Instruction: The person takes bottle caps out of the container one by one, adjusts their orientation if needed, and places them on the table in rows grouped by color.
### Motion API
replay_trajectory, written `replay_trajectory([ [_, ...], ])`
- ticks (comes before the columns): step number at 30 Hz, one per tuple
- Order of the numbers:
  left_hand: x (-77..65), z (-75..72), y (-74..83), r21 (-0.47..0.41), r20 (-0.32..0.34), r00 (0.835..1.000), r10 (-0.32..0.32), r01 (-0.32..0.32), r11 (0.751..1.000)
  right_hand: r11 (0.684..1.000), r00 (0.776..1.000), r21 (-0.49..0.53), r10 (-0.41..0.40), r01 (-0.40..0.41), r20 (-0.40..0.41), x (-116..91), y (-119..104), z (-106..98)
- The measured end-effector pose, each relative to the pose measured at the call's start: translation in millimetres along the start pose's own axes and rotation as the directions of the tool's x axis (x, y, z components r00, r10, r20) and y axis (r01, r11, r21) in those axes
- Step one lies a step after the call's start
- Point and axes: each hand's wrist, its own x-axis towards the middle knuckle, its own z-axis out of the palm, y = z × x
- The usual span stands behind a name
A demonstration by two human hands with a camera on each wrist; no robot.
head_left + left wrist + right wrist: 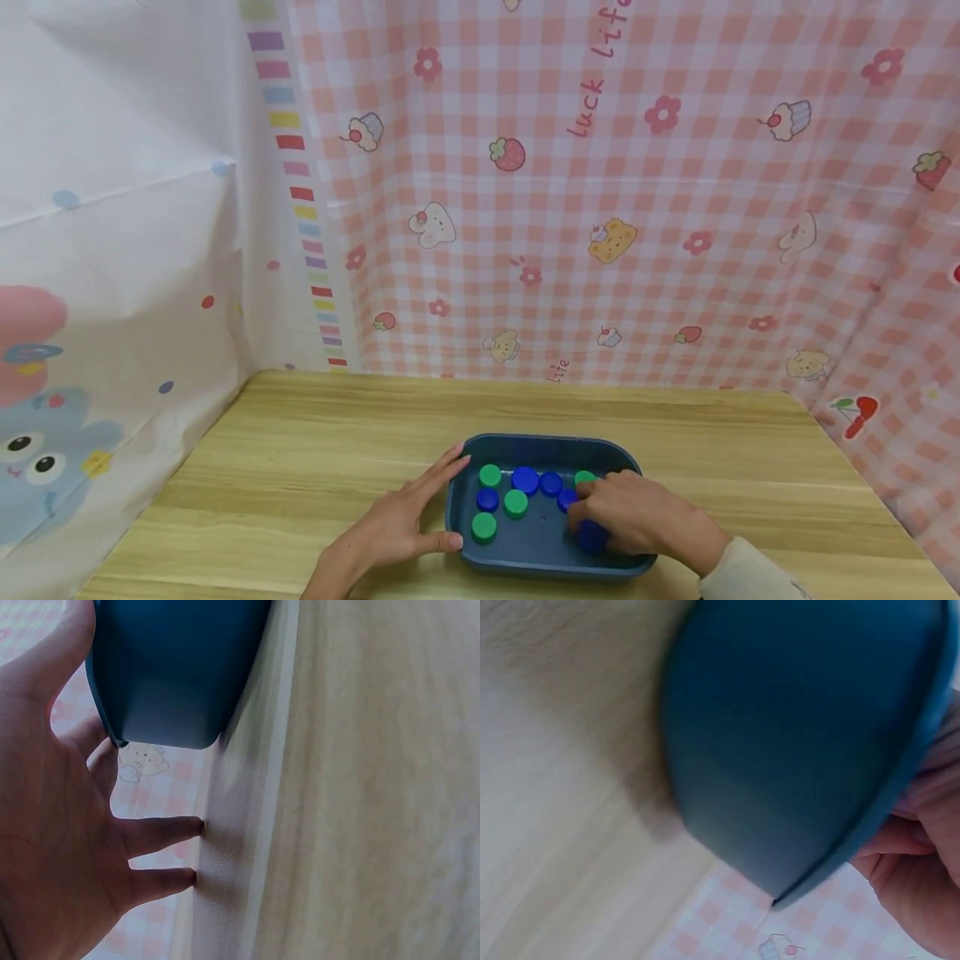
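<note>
A dark blue plastic tray (555, 564) holds several green and blue bottle caps. My left hand (401, 521) rests against the tray's left end, its thumb at the near corner and its straight fingers toward the far corner. In the left wrist view two of its fingers extend toward the tabletop. My right hand (626, 510) reaches into the right end with curled fingers. Close to those fingertips lie a blue cap (567, 499), a green cap (583, 478) and a larger, shaded blue cap (592, 537). I cannot tell whether the fingers grip one of them.
The tray stands on a wood-grain table (337, 442). Other caps, such as a green cap (483, 527) and a blue cap (525, 481), lie in its left and middle. A pink checked cloth (555, 208) hangs behind the table, and a white printed cloth (135, 250) at left.
</note>
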Motion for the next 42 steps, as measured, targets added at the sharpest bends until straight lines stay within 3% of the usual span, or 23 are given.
replay_trajectory([
  [16,-1.2,-0.7,1.6,-0.013,0.005,1.0,-0.006,0.006,1.0,0.994,0.993,-0.066,-0.096,0.091,-0.068,-2.0,-30.6,-42.3],
  [29,-0.5,-0.9,0.6,-0.019,0.013,1.0,-0.028,0.028,0.999,0.982,0.983,-0.085,-0.176,0.171,-0.059,0.6,-60.4,-54.1],
  [37,-0.9,-0.9,0.9,-0.028,0.017,1.0,-0.024,0.024,0.999,0.962,0.953,-0.065,-0.272,0.265,-0.133,1.9,-75.3,-48.0],
  [42,-1.5,-1.0,1.2,-0.028,0.011,1.0,-0.017,0.017,0.999,0.934,0.912,-0.092,-0.357,0.345,-0.202,3.8,-83.7,-41.7],
])
